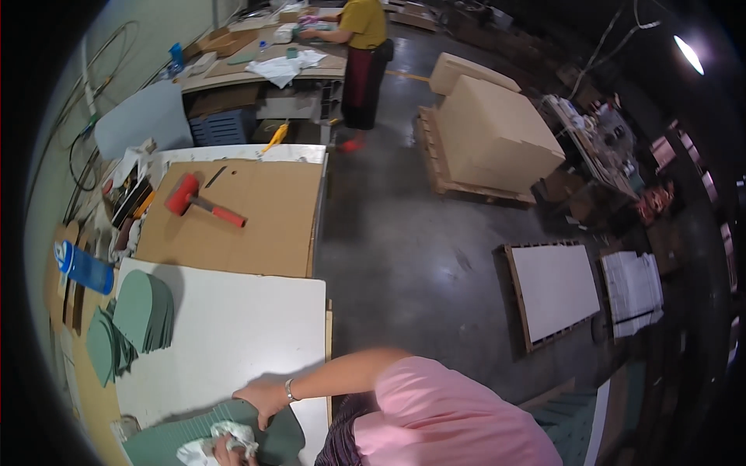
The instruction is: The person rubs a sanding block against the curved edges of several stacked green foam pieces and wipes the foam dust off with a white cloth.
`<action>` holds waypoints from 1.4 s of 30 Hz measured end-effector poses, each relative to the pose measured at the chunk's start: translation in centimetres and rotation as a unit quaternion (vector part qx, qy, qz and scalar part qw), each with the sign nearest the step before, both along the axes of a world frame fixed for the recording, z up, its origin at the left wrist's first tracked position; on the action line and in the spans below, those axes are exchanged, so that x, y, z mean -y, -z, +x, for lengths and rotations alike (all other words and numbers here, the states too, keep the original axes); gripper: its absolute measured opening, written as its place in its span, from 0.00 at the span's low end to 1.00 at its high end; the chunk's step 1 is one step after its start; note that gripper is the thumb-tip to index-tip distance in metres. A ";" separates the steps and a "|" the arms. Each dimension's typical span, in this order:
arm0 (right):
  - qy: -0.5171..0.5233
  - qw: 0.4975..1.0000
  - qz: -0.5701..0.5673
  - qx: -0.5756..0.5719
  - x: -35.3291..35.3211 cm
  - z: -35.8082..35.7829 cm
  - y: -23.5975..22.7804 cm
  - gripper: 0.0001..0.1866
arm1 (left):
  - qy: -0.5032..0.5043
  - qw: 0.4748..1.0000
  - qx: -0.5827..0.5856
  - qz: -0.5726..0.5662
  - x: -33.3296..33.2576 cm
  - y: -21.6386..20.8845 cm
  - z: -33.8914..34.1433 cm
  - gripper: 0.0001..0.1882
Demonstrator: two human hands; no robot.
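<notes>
At the lower edge, a fanned stack of green sheet pieces [167, 435] with rounded ends lies on the white board of the table. My right hand [263, 398], with a bracelet at the wrist, grips the stack's far edge, thumb lying on top. A crumpled white cloth [194, 452] is bunched in my left hand [231, 452], pressed onto the green pieces. The lower edge cuts this hand off in part. Farther up the board, more green rounded pieces [140, 311] lean in a stack beside another green bunch [101, 346].
A red mallet [183, 194] lies on brown cardboard [264, 225] beyond the white board. A blue bottle [85, 268] is at the left. Past it, a person [364, 46] works at another table. Pallets with a large tan block [497, 132] and white sheets [556, 291] stand right.
</notes>
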State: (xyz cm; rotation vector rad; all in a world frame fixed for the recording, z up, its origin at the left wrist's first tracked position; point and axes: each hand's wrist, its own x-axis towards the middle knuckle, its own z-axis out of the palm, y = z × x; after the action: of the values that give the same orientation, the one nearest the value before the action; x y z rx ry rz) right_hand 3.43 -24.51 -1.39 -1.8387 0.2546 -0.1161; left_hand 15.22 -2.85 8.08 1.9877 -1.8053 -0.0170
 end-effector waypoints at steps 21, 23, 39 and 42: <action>0.004 0.999 0.024 0.035 -0.7 0.3 1.4 0.48 | 0.045 0.998 -0.044 0.013 0.6 2.1 1.6 0.21; -0.007 1.000 0.003 0.027 -0.5 0.4 1.2 0.46 | 0.121 0.988 0.066 -0.074 -0.2 0.8 1.6 0.22; -0.031 0.998 0.000 -0.052 0.6 -1.1 -2.9 0.42 | -0.204 0.961 -0.176 -0.055 -9.5 1.7 2.2 0.24; -0.032 0.998 -0.013 -0.058 0.7 -1.4 -2.8 0.42 | -0.381 0.864 -0.324 -0.062 -7.3 -1.4 0.6 0.20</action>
State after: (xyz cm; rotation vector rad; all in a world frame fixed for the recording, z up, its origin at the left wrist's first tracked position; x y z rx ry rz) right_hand 2.01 -25.17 1.42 -1.8804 0.2751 0.0325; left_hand 15.83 4.42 9.47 2.1137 -0.5391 -0.2769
